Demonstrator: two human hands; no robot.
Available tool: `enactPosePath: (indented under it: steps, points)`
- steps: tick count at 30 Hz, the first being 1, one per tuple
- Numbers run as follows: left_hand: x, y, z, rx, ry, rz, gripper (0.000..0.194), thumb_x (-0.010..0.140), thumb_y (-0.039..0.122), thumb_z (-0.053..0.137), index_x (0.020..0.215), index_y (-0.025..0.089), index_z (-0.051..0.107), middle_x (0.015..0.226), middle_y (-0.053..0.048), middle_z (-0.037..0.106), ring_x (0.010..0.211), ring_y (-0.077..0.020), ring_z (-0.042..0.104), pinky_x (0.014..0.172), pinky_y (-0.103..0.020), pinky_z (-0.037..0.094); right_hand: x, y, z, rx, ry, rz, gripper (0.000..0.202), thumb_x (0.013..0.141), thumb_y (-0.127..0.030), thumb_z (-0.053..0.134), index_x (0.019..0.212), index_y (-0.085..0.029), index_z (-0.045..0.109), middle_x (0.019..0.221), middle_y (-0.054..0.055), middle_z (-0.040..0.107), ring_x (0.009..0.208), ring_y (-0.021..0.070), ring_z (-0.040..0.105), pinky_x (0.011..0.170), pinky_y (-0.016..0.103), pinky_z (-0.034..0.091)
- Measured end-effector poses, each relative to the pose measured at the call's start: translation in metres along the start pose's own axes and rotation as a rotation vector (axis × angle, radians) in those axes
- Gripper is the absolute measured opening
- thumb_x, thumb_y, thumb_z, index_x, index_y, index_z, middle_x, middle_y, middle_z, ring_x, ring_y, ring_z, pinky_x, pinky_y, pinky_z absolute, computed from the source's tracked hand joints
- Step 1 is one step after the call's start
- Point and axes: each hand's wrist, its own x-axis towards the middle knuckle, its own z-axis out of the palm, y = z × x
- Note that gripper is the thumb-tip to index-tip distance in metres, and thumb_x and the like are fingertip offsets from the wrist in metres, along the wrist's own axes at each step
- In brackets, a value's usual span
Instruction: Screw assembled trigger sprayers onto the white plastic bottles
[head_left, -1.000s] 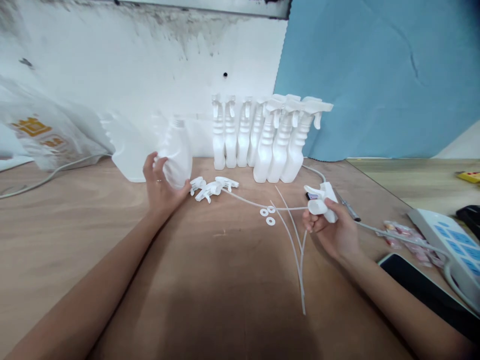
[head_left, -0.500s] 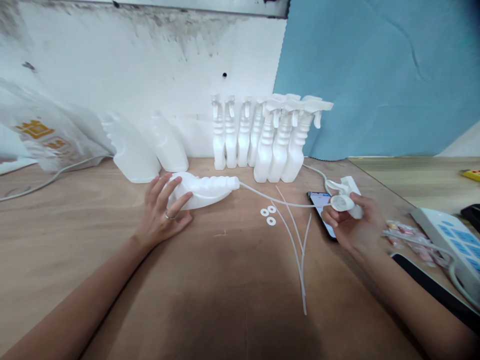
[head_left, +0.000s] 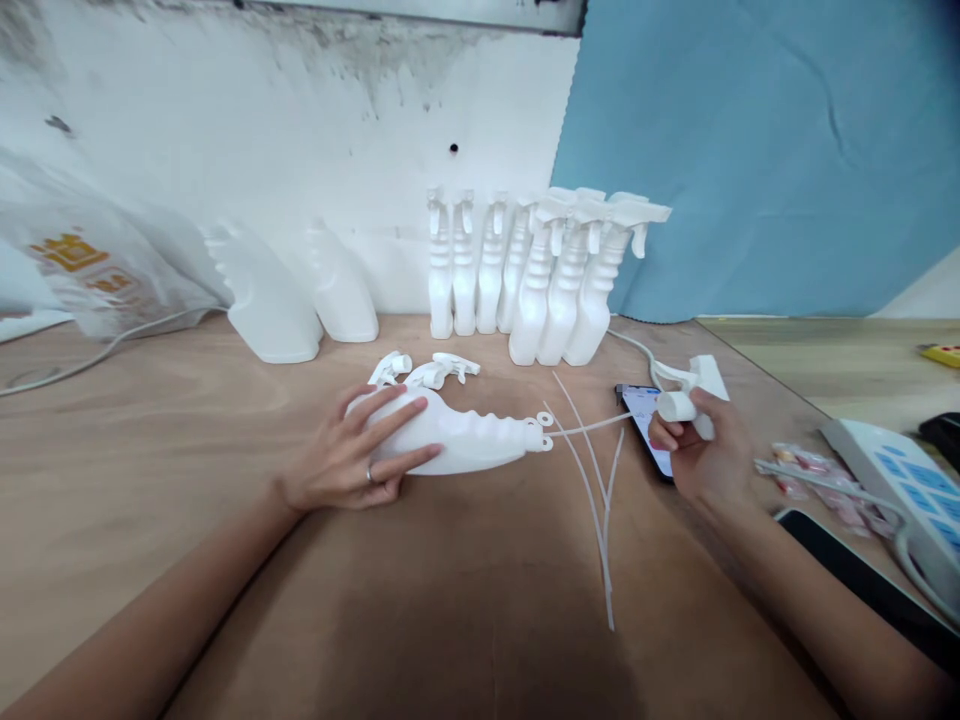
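Note:
My left hand [head_left: 360, 455] is closed around the body of a white spray bottle [head_left: 480, 440], which lies tilted on its side with its neck pointing right. In my right hand [head_left: 709, 445] is a white trigger sprayer head [head_left: 686, 395], pinched near its collar. Its thin dip tube [head_left: 592, 426] runs left, with the far end inside the bottle's mouth. Around the bottle's neck lie small white ring washers [head_left: 545, 419], partly covered by it. Loose trigger sprayer heads [head_left: 431, 374] rest just behind the bottle. Several loose tubes [head_left: 604, 530] lie between my hands.
Several bottles with sprayers [head_left: 555, 290] stand along the wall. To their left are two bottles without heads [head_left: 274, 310] and a plastic bag [head_left: 105, 260]. A phone [head_left: 642, 405] sits by my right hand; a power strip [head_left: 900, 480] and wrapped sweets [head_left: 825, 485] lie farther right.
My left hand has brought the bottle right and nearer to me, sliding it along the tube. Sprayer heads behind it have come into view. The sprayer in my right hand has turned slightly.

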Motion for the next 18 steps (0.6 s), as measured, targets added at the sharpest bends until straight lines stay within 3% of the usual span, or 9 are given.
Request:
enactPosePath:
  steps: [5,11,14,18]
  points:
    - [0.017,0.02,0.003,-0.186,-0.12,-0.028,0.073,0.078,0.03,0.063,0.148,0.028,0.043,0.158,-0.015,0.035,0.143,-0.044,0.033,0.109,-0.063,0.032,-0.023,0.016,0.012,-0.108,-0.098,0.142,0.023,0.075,-0.032,0.079,0.079,-0.015,0.064,0.059,0.0,0.054,0.048,0.0108,0.047,0.038,0.021,0.031]
    - [0.02,0.025,0.002,-0.272,-0.115,-0.048,0.07,0.078,0.027,0.061,0.146,0.024,0.045,0.156,-0.015,0.038,0.144,-0.0423,0.032,0.109,-0.06,0.031,-0.046,0.033,0.021,-0.231,-0.453,0.343,0.033,0.084,-0.038,0.074,0.105,-0.015,0.064,0.078,0.006,0.068,0.059,0.0162,0.06,0.047,0.026,0.045]
    - [0.02,0.025,0.001,-0.29,-0.1,-0.04,0.067,0.079,0.027,0.062,0.144,0.024,0.047,0.154,-0.014,0.042,0.143,-0.0411,0.034,0.109,-0.059,0.032,-0.044,0.034,0.018,-0.246,-0.502,0.39,0.036,0.084,-0.039,0.074,0.107,-0.015,0.061,0.086,0.009,0.071,0.062,0.0185,0.065,0.049,0.028,0.048]
    - [0.021,0.027,0.0,-0.306,-0.052,-0.042,0.057,0.085,0.028,0.061,0.141,0.023,0.051,0.149,-0.014,0.049,0.142,-0.0382,0.038,0.108,-0.056,0.036,-0.043,0.034,0.019,-0.223,-0.521,0.444,0.039,0.083,-0.039,0.074,0.108,-0.016,0.057,0.078,0.006,0.069,0.063,0.0207,0.067,0.049,0.028,0.048]
